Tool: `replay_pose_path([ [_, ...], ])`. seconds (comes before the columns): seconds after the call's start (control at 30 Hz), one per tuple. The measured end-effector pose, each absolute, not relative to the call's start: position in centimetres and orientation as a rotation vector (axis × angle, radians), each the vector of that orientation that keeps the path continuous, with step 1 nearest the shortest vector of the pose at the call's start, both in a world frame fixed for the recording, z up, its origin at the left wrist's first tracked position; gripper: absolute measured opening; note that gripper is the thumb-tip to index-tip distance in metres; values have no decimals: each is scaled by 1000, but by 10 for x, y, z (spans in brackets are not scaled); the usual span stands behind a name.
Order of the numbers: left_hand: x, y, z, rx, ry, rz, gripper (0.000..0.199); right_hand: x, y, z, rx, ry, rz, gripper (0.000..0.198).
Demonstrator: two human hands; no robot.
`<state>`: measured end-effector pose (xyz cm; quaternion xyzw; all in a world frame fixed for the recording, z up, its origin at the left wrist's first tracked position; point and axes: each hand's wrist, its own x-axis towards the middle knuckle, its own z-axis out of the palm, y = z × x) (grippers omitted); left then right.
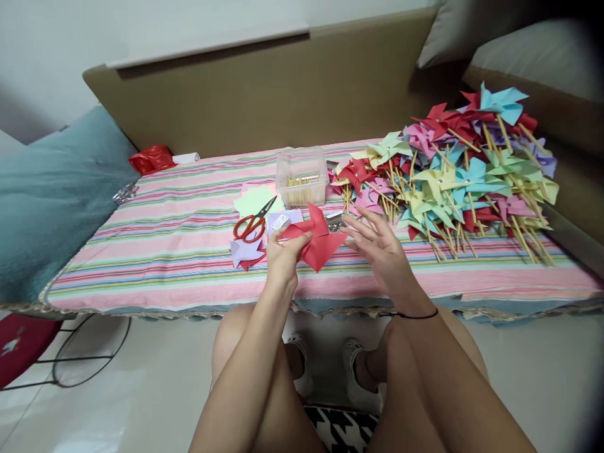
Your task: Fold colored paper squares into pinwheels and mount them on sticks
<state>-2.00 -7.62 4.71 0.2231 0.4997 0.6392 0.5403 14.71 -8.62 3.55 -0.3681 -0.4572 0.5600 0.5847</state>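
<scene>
My left hand (283, 255) pinches a red paper pinwheel (318, 242) near its centre, thumb on top, with no stick showing on it. At its right side hovers my right hand (377, 248), fingers spread and holding nothing, the tips close to the pinwheel's edge. Behind the pinwheel sits a small container of metal fasteners (336, 222), partly hidden. Scissors with red handles (252, 225) lie left of my left hand, on pale green paper sheets (257, 200). A lilac pinwheel (246, 251) rests below them on something red.
A clear plastic box (302, 176) of wooden sticks stands behind my hands. Many finished pinwheels on sticks (453, 182) are heaped at the right. A red plastic bag (151, 159) lies at the back left of the striped cloth (179, 251), beside a blue cushion (61, 195).
</scene>
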Motion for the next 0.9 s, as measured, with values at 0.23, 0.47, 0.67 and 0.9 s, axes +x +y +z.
replay_pose_path([
  [0.23,-20,-76,46,431,1137,1572,55,126,-92,19,-843,-1260,1413,19],
  [0.47,-11,-81,45,474,1121,1601,60,117,-94,24,-938,-1092,1322,14],
  [0.67,-6,-85,43,601,1193,1637,67,113,-94,24,-961,-976,1307,15],
  [0.9,1,-90,42,718,1212,1612,62,106,-92,26,-1020,-760,1230,20],
])
